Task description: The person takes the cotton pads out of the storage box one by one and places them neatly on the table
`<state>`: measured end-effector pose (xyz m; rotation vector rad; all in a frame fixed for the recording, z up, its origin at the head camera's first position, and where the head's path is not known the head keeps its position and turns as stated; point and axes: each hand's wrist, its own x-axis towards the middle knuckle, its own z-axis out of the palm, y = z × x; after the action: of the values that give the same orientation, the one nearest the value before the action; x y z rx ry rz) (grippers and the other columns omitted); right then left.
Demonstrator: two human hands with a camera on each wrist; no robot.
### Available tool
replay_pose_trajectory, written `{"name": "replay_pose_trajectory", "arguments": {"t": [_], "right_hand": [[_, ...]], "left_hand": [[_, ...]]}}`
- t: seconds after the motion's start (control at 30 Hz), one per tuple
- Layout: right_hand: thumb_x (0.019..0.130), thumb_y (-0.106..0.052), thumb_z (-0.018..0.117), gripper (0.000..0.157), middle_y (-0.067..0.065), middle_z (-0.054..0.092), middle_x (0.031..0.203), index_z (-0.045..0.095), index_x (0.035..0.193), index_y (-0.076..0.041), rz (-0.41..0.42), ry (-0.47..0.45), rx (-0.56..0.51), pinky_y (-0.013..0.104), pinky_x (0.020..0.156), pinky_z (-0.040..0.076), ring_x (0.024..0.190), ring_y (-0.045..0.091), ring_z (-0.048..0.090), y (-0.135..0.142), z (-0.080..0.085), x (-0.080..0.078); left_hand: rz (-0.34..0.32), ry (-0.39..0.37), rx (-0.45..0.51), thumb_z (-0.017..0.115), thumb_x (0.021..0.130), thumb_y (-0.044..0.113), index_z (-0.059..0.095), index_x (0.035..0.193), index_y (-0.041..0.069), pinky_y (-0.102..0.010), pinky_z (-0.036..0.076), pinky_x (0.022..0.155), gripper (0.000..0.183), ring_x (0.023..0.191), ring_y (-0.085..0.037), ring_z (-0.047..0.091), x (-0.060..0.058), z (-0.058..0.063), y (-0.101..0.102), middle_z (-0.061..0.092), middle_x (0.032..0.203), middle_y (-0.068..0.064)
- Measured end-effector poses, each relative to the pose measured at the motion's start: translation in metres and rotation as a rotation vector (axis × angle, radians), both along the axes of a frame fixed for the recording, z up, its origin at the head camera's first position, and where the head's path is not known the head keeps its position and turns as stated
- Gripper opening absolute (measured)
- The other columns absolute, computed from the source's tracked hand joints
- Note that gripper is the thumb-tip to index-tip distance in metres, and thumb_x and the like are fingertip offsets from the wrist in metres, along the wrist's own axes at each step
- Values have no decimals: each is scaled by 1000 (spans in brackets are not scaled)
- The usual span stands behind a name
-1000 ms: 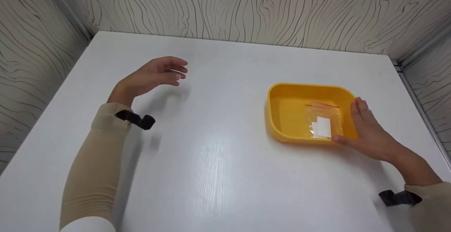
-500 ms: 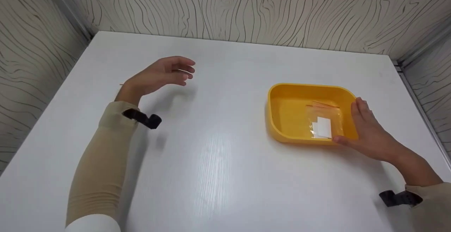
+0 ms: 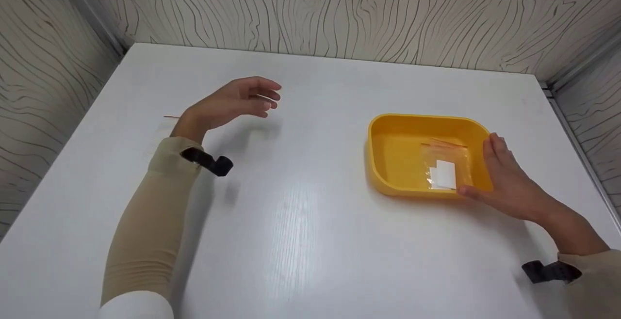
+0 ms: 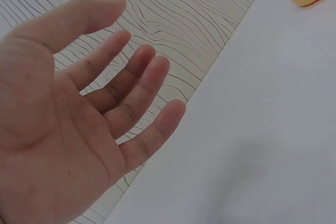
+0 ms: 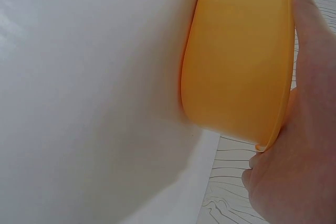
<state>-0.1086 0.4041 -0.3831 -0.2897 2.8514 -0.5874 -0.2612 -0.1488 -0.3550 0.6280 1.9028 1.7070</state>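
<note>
In the head view my left hand hovers over the table's left half, its fingers loosely curved with nothing between them. Behind that wrist lies a clear plastic bag with a thin red-orange top line, mostly hidden by the arm. At the right stands a yellow bin. Inside its right half are clear zip bags with red-orange zip lines and white labels. My right hand holds the bin's near right corner, thumb on the near rim and fingers along the right end.
The white table reaches back to a wood-grain patterned wall, with similar panels on both sides. A black wrist mount sticks out from the left sleeve, and another wrist mount from the right.
My left hand has drifted to the right above the table, uncovering part of the clear bag behind its wrist. The right hand and the bin stay in place.
</note>
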Motion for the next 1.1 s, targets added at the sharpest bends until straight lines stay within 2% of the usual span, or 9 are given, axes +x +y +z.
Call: {"name": "replay_pose_trajectory", "arguments": {"t": [0.2, 0.47, 0.7, 1.1], "right_hand": [[93, -49, 69, 119, 26, -23, 163, -15, 155, 8, -6, 1, -5, 72, 116, 4, 151, 45, -19, 0, -1, 0], [93, -47, 70, 119, 26, -23, 164, -16, 155, 8, 10, 12, -15, 68, 118, 1, 150, 46, -18, 2, -3, 1], [92, -47, 71, 120, 26, -21, 164, -15, 155, 7, 7, 13, -16, 73, 115, 8, 151, 47, -16, 1, -2, 0], [92, -48, 71, 120, 27, -21, 164, -15, 155, 8, 5, 9, -9, 74, 115, 10, 151, 49, -14, 2, -3, -2]], "left_hand": [[-5, -7, 7, 66, 97, 12, 55, 140, 7, -37, 51, 102, 45, 125, -27, 55, -1, 2, 8, 56, 136, -14], [-25, -5, 22, 66, 96, 12, 55, 140, 7, -40, 50, 103, 45, 125, -28, 55, -3, 3, 20, 56, 135, -12], [-43, 16, 41, 66, 97, 12, 55, 139, 6, -39, 50, 102, 44, 124, -29, 56, -5, 6, 30, 56, 134, -14], [-62, 18, 67, 65, 96, 10, 56, 139, 6, -41, 51, 103, 44, 124, -30, 56, -5, 8, 43, 57, 134, -15]]}}
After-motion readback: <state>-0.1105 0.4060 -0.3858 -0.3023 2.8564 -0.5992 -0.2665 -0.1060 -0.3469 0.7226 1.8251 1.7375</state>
